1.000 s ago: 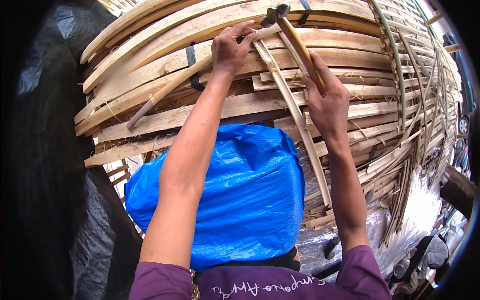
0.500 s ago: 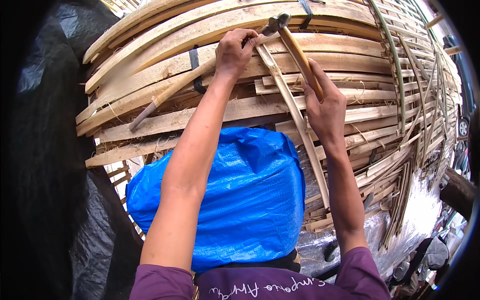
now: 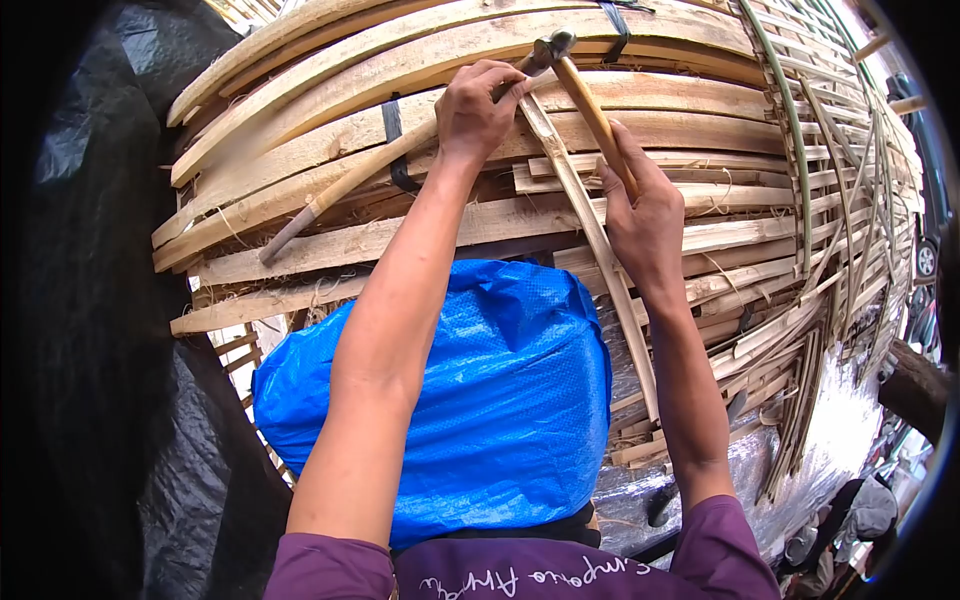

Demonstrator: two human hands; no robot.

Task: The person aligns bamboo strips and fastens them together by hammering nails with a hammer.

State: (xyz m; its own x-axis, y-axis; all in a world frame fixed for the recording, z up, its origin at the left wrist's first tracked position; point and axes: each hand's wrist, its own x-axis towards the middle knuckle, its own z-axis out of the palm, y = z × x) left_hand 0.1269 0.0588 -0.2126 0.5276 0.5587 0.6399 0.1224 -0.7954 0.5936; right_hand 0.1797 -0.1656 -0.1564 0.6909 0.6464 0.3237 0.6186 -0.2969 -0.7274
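My right hand [image 3: 641,215] is wrapped around the wooden handle of a hammer [image 3: 590,100]. The hammer's metal head is up by the fingertips of my left hand [image 3: 482,112]. Those fingers are pinched together near the top end of a long, narrow wooden strip [image 3: 585,210], which slants down between my arms. What they grip is too small or hidden to make out. A round wooden stick with a grey end [image 3: 350,178] runs from the left up to my left hand, where its far end is covered.
Rows of wooden slats [image 3: 330,110] lie across the front, some bound with black straps [image 3: 393,120]. A blue plastic sheet [image 3: 500,400] covers my lap. Dark sheeting [image 3: 190,440] hangs at left; a bamboo lattice [image 3: 830,130] and thin strips [image 3: 795,420] are at right.
My right hand and the hammer have shifted slightly left. My left hand has moved a little to the right and stays by the strip's top end.
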